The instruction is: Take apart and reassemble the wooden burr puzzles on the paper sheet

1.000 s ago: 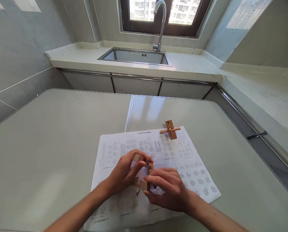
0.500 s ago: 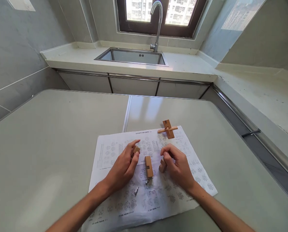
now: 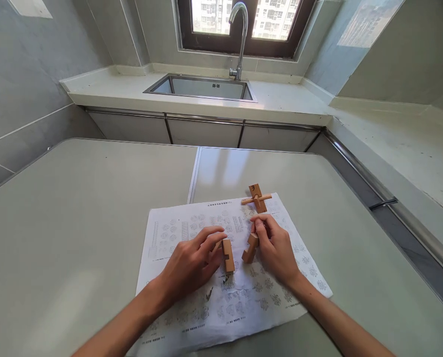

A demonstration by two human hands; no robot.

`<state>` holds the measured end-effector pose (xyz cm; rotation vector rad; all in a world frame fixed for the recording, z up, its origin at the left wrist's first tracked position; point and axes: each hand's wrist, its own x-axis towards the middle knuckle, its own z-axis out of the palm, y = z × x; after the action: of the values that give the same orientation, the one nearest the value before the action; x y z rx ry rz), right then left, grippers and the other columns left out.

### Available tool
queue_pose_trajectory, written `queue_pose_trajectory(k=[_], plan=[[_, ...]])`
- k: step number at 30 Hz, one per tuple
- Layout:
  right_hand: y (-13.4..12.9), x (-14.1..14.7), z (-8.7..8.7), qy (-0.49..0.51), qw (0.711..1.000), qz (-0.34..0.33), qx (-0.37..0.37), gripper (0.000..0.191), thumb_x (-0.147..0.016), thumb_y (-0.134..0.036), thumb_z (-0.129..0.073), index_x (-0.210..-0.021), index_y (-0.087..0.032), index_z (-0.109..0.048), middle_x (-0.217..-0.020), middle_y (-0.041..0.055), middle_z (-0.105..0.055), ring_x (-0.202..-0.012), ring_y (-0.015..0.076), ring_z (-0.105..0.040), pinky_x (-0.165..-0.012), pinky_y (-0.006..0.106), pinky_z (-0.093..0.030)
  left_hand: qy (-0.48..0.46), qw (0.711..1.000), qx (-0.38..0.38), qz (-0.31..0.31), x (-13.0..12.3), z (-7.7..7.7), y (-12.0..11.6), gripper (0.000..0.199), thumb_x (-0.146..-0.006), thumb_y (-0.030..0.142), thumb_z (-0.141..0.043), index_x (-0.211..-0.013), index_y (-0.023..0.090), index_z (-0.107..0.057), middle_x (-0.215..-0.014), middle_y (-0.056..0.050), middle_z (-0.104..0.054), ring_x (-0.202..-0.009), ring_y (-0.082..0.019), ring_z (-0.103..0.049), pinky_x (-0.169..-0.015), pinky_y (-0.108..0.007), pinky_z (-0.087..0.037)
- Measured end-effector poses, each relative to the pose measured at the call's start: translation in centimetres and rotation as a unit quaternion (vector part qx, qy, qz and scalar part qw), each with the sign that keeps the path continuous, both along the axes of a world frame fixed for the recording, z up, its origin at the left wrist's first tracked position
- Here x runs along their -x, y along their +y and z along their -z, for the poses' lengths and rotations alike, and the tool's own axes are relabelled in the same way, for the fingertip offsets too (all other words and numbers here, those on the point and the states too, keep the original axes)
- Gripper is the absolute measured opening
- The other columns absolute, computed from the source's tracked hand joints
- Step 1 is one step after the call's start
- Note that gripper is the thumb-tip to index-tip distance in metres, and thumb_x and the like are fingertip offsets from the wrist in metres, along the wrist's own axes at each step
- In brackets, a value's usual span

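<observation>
A notched wooden puzzle block (image 3: 228, 257) lies upright in the picture on the printed sheet (image 3: 206, 327), between my hands. My left hand (image 3: 196, 255) is just left of it, back upward, with the index and middle fingertips at its upper end. Its fingers curl round another wooden block, which is almost wholly hidden. My right hand (image 3: 275, 245) pinches a notched wooden puzzle block (image 3: 250, 249), tilted, its lower end near the paper. Beyond the right hand, a cross-shaped group of wooden pieces (image 3: 257, 199) sits on the sheet's far edge.
The sheet, covered in small diagrams, lies on a pale table (image 3: 76, 223) with a seam (image 3: 194, 173) down its top. Past the table's far edge are a counter, a sink (image 3: 206, 88) and a tall faucet (image 3: 242, 34) under a window. Another counter (image 3: 411, 144) runs along the right.
My left hand has moved right to the lying block, its own block slipping out of sight. My right hand has turned its block, and more of it shows.
</observation>
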<state>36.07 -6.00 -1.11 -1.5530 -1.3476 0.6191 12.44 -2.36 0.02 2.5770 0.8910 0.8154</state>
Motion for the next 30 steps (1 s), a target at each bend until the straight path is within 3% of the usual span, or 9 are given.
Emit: queue_pose_trajectory(k=[4,7,11,15,18,21,23,26,30], plan=[[0.0,0.3,0.6,0.019,0.999,-0.040,0.006,0.029,-0.110,-0.041,-0.046,-0.102,-0.021,-0.065,-0.080,0.0011,-0.068,-0.057,0.0142,-0.058,-0.050,0.025,-0.046,-0.014,1.000,-0.020,0.016,0.0,-0.2,-0.2,0.031,-0.098,0.014,-0.057,-0.126,0.024,-0.056,-0.118,-0.006,-0.075,-0.070,-0.012,-0.072,-0.055,-0.023,-0.054],[-0.1,0.7,0.9,0.015,0.996,-0.091,0.012,0.025,-0.109,-0.039,-0.049,-0.102,-0.021,-0.064,-0.084,0.0022,-0.071,-0.058,0.0137,-0.060,-0.051,0.024,-0.048,-0.022,0.999,-0.014,0.020,0.0,-0.6,-0.2,0.036,-0.091,0.019,-0.066,-0.126,0.024,-0.056,-0.115,-0.008,-0.073,-0.090,-0.021,-0.074,-0.075,-0.032,-0.061],[-0.4,1.2,1.0,0.017,0.989,-0.147,0.012,0.019,-0.108,-0.034,-0.051,-0.107,-0.021,-0.065,-0.087,0.0033,-0.075,-0.066,0.0153,-0.068,-0.062,0.026,-0.055,0.004,0.998,0.028,0.058,0.0,-0.9,0.1,0.074,-0.082,0.037,-0.084,-0.145,0.024,-0.046,-0.141,-0.016,-0.062,-0.128,-0.034,-0.061,-0.108,-0.050,-0.054],[-0.5,1.4,0.7,0.086,0.975,-0.205,0.024,0.018,-0.107,-0.030,-0.050,-0.116,-0.020,-0.062,-0.086,0.0034,-0.076,-0.073,0.0172,-0.076,-0.067,0.029,-0.060,0.037,0.993,0.066,0.086,0.1,-0.3,0.4,0.097,-0.076,0.046,-0.092,-0.154,0.027,-0.038,-0.147,-0.016,-0.059,-0.134,-0.036,-0.058,-0.111,-0.053,-0.051],[-0.5,1.3,0.5,0.075,0.978,-0.193,0.003,0.016,-0.105,-0.025,-0.051,-0.115,-0.019,-0.063,-0.095,0.0066,-0.077,-0.082,0.0179,-0.077,-0.069,0.028,-0.059,0.039,0.994,0.072,0.074,0.3,0.4,0.7,0.082,-0.081,0.040,-0.089,-0.149,0.026,-0.046,-0.136,-0.014,-0.066,-0.124,-0.034,-0.063,-0.104,-0.051,-0.054],[-0.4,1.0,0.4,0.027,0.988,-0.150,-0.015,0.014,-0.102,-0.022,-0.052,-0.107,-0.019,-0.064,-0.089,0.0055,-0.075,-0.074,0.0161,-0.072,-0.061,0.025,-0.053,0.034,0.995,0.080,0.051,0.5,0.4,1.2,0.058,-0.089,0.031,-0.081,-0.139,0.024,-0.054,-0.121,-0.011,-0.072,-0.112,-0.030,-0.067,-0.098,-0.047,-0.056],[-0.3,0.9,0.5,0.016,0.990,-0.138,-0.020,0.013,-0.101,-0.022,-0.052,-0.104,-0.019,-0.064,-0.084,0.0039,-0.072,-0.068,0.0152,-0.068,-0.057,0.024,-0.050,0.040,0.994,0.085,0.059,0.5,0.0,1.4,0.050,-0.092,0.030,-0.076,-0.138,0.025,-0.056,-0.123,-0.010,-0.071,-0.113,-0.028,-0.066,-0.100,-0.045,-0.055],[0.0,0.8,0.8,0.018,0.989,-0.145,-0.028,0.011,-0.101,-0.023,-0.053,-0.103,-0.020,-0.064,-0.084,0.0032,-0.071,-0.065,0.0145,-0.065,-0.058,0.025,-0.051,0.052,0.993,0.072,0.083,0.2,-0.7,1.2,0.053,-0.091,0.034,-0.077,-0.141,0.029,-0.059,-0.135,-0.011,-0.065,-0.122,-0.029,-0.062,-0.106,-0.047,-0.051],[0.2,0.7,1.2,0.037,0.986,-0.161,-0.026,0.011,-0.102,-0.025,-0.053,-0.103,-0.021,-0.063,-0.089,0.0033,-0.073,-0.066,0.0147,-0.065,-0.061,0.026,-0.051,0.056,0.996,0.051,0.051,-1.3,-0.3,-0.2,0.062,-0.081,0.049,-0.088,-0.135,0.031,-0.064,-0.138,-0.011,-0.062,-0.125,-0.033,-0.060,-0.108,-0.051,-0.050]])
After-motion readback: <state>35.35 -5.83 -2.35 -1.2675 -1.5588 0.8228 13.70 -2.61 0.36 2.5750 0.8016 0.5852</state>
